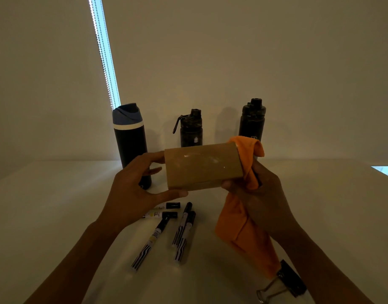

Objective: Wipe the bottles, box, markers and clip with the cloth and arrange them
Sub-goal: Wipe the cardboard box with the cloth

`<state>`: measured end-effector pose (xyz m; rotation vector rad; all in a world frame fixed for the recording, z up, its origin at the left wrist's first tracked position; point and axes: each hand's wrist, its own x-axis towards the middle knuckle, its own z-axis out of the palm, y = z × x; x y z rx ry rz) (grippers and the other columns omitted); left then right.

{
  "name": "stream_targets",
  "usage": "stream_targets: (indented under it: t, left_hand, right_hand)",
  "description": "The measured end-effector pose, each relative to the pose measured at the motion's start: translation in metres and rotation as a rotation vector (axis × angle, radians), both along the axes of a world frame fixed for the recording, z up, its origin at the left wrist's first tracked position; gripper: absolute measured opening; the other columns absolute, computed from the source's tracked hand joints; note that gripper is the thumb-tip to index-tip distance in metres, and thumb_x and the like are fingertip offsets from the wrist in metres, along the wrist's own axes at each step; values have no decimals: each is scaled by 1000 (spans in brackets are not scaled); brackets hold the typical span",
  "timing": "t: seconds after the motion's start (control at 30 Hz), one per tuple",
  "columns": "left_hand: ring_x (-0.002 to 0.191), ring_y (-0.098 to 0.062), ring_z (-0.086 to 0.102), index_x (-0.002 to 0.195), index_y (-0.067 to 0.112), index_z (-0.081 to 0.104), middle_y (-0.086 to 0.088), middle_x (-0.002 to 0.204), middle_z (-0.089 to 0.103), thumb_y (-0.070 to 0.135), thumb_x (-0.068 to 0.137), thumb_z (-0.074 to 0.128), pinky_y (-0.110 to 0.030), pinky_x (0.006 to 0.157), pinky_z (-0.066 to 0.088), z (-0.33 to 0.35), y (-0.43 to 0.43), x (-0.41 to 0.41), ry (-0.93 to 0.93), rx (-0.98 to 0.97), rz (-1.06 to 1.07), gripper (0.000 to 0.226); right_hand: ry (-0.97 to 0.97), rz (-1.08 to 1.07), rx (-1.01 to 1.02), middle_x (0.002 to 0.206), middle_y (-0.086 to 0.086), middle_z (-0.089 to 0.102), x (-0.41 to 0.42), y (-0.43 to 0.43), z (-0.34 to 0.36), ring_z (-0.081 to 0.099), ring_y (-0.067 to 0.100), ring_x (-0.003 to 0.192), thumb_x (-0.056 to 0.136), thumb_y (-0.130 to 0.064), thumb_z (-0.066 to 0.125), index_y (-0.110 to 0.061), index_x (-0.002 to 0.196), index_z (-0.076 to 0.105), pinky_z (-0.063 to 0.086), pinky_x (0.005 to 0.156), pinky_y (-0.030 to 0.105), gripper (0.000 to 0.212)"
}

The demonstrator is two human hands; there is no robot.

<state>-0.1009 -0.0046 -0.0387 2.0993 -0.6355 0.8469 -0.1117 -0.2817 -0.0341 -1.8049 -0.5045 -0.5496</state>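
The white table (57, 205) carries everything, lit dimly. Three bottles stand upright at its far edge by the wall, well apart from each other: a tall dark one with a blue lid (131, 143) on the left, a short black one (191, 128) in the middle, and a black one (252, 119) on the right, all capped, so their contents cannot be seen.

The person holds a brown cardboard box (203, 168) in the air above the table, probably lifted so each face can be reached. The box is closed; what it holds is hidden. White smudges show on the face turned to the camera.

The orange cloth (243, 220) is bunched against the box's right end. The right hand (261, 194) has its fingers closed on the cloth, thumb under the box. The left hand (136, 189) clamps the left end between thumb and fingers, steadying it for wiping.

Five markers (164, 229) lie loose under the box. A black clip (285, 281) lies near the right wrist.
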Motion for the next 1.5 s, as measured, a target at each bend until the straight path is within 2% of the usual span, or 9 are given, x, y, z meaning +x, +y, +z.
stream_targets:
  t: [0.27,0.47,0.63,0.83,0.97,1.17,1.27,1.4,1.5]
  left_hand:
    - [115,-5,62,129,19,62,8,121,67,59,72,82,-19,103,45,0,11,6,-137,143,51,72]
    - [111,-13,64,126,12,65,3,119,68,46,68,94,-31,98,52,2,14,7,-197,185,105,73]
    - [112,-13,65,128,11,63,2,120,68,50,71,87,-26,101,51,4,13,5,-195,168,98,72]
    - [112,-10,65,129,13,62,3,121,68,54,69,87,-21,101,50,5,13,4,-185,146,137,76]
    - [112,-10,65,128,14,62,4,122,67,59,70,83,-25,100,52,5,18,7,-187,119,167,77]
    - [113,-8,64,129,15,61,5,122,66,60,71,83,-21,100,50,6,20,8,-201,88,152,77]
    - [112,-9,64,129,15,61,4,121,67,60,70,83,-21,99,51,6,20,8,-211,93,144,76]
    - [109,-17,65,126,12,62,-2,119,67,52,70,84,-37,93,58,4,21,10,-244,127,164,72]
    - [107,-22,66,126,10,63,-6,117,68,54,74,78,-45,88,59,2,19,12,-257,181,173,70]
  right_hand:
    - [-182,-343,-321,69,-24,55,2,4,-9,59,0,63,82,-45,75,-36,127,56,41,58,5,50]
    - [-455,-483,-429,80,-8,69,9,5,-22,54,4,59,85,-43,74,-20,117,69,54,64,25,41]
    - [-493,-536,-411,84,-4,71,5,8,-24,58,11,62,94,-49,57,-24,123,63,49,66,24,39]
    - [-610,-584,-447,78,7,72,4,5,-31,60,19,57,83,-11,74,-16,114,69,53,60,31,32]
    - [-567,-468,-532,89,5,75,-5,15,-33,65,18,65,80,-6,77,-9,118,72,52,68,25,38]
    - [-395,-422,-503,87,11,71,1,21,-41,68,21,67,94,-31,44,-11,122,55,53,62,28,37]
    - [-140,-415,-495,104,19,68,4,23,-45,71,32,85,95,-59,23,-8,130,53,57,72,41,69]
    - [-288,-280,-543,102,6,69,-10,34,-31,67,17,80,98,-28,42,-23,130,45,59,69,33,32]
    - [-311,-153,-660,109,-1,68,-26,46,-24,64,10,83,92,-15,63,-30,131,40,60,69,34,48]
